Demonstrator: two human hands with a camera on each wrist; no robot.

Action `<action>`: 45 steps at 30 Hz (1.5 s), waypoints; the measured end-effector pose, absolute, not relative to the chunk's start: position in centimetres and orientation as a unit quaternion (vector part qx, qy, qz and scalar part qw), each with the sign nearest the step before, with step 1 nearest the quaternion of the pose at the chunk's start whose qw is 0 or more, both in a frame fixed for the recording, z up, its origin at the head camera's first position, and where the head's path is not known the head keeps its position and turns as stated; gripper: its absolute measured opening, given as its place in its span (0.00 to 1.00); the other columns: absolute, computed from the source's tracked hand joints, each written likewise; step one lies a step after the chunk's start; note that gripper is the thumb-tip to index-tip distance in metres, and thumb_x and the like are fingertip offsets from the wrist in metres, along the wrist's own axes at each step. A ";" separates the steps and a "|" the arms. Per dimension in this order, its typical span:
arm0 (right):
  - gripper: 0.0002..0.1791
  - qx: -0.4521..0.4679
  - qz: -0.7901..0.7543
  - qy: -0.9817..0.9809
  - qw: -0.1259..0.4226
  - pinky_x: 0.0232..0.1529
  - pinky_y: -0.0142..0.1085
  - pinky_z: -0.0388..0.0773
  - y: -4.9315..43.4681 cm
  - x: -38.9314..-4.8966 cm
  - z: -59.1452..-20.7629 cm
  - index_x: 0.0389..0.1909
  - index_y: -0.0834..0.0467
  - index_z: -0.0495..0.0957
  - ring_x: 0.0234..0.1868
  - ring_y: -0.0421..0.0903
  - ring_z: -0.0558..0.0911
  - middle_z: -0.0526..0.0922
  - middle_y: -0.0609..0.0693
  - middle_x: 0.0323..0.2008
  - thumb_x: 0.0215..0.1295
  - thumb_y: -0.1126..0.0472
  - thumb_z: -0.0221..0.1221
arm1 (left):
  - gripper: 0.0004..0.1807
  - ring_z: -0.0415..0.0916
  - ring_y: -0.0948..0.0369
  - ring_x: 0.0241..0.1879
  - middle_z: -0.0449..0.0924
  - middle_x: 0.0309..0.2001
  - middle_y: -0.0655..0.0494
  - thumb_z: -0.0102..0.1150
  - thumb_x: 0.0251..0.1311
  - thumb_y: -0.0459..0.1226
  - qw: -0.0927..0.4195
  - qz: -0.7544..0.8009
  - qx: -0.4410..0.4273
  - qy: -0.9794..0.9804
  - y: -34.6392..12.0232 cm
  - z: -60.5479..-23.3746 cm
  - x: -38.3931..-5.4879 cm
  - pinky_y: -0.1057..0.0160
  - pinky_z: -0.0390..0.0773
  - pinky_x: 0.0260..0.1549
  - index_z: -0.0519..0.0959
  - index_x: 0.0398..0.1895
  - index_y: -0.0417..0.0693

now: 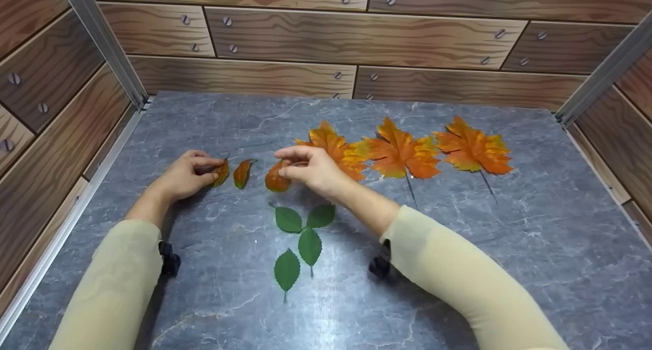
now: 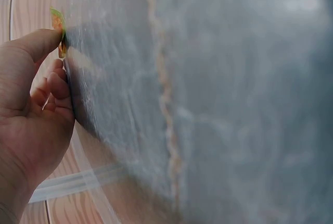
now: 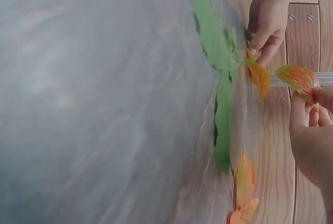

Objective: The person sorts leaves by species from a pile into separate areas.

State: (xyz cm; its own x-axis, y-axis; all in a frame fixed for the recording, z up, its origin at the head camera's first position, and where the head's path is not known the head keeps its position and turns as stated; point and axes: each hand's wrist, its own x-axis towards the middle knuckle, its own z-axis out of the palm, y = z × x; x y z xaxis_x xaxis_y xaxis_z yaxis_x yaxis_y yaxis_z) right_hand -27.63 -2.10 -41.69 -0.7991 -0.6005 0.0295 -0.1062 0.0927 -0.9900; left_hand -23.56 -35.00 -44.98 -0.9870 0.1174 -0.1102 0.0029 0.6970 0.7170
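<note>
My left hand (image 1: 184, 178) rests low over the tabletop and pinches a small orange-brown leaf (image 1: 221, 173) between thumb and fingers. Part of that leaf (image 2: 56, 20) shows past the thumb in the left wrist view. Just to its right a second small curled leaf (image 1: 243, 174) lies untouched. My right hand (image 1: 320, 170) pinches a rounder orange leaf (image 1: 275, 179) by its edge; in the right wrist view this leaf (image 3: 297, 76) is held up off the table. The right hand partly covers the leftmost orange maple leaf (image 1: 328, 138).
Two more maple leaves, a middle one (image 1: 400, 151) and a right one (image 1: 473, 149), lie to the right with stems toward me. Nearer me lie a green three-leaflet sprig (image 1: 309, 245) and a single green leaf (image 1: 287, 270). Wood-patterned walls (image 1: 326, 34) enclose the grey marbled table (image 1: 458, 248).
</note>
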 end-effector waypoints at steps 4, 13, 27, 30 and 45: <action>0.17 -0.237 -0.622 0.723 0.187 0.46 0.39 0.84 -3.4 -28.3 -41.7 0.58 0.63 0.86 0.41 0.42 0.83 0.88 0.51 0.47 0.70 0.69 0.68 | 0.23 0.62 0.37 0.71 0.63 0.71 0.35 0.60 0.77 0.37 0.071 0.392 0.033 0.917 -34.9 -45.0 -23.6 0.36 0.59 0.72 0.78 0.72 0.39; 0.19 -0.199 -0.628 0.728 0.191 0.41 0.39 0.79 -5.3 -29.4 -42.4 0.61 0.67 0.84 0.35 0.38 0.82 0.89 0.54 0.50 0.72 0.68 0.66 | 0.23 0.62 0.38 0.71 0.63 0.71 0.37 0.60 0.77 0.36 0.073 0.400 0.019 0.913 -34.9 -45.0 -23.7 0.36 0.60 0.72 0.78 0.71 0.39; 0.25 -0.168 -0.627 0.719 0.248 0.46 0.35 0.85 -5.8 -29.9 -43.6 0.67 0.70 0.78 0.43 0.44 0.83 0.86 0.60 0.54 0.68 0.76 0.64 | 0.23 0.62 0.38 0.71 0.62 0.71 0.36 0.59 0.77 0.36 0.075 0.403 0.020 0.912 -34.8 -44.9 -23.5 0.37 0.60 0.72 0.77 0.72 0.40; 0.26 -0.172 -0.620 0.723 0.253 0.48 0.36 0.85 -5.8 -29.8 -43.6 0.68 0.70 0.78 0.44 0.44 0.83 0.84 0.57 0.51 0.69 0.76 0.64 | 0.23 0.61 0.37 0.72 0.63 0.71 0.36 0.59 0.77 0.36 0.072 0.395 0.027 0.915 -34.9 -44.9 -23.5 0.36 0.60 0.72 0.77 0.72 0.40; 0.25 -0.168 -0.613 0.726 0.262 0.53 0.41 0.85 -5.7 -29.9 -43.6 0.68 0.68 0.78 0.48 0.45 0.83 0.84 0.56 0.52 0.70 0.74 0.64 | 0.23 0.61 0.35 0.72 0.63 0.71 0.33 0.60 0.77 0.35 0.066 0.390 0.036 0.918 -34.9 -45.0 -23.6 0.35 0.59 0.72 0.78 0.71 0.38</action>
State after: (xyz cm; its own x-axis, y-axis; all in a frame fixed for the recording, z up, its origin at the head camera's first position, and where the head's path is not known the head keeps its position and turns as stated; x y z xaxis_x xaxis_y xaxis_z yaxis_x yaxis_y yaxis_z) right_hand -29.87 -5.67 -43.62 -0.8061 -0.5651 -0.1759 0.0782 0.1930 -0.9781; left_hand -23.62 -34.89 -44.99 -0.9886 0.1174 -0.0937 0.0142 0.6938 0.7200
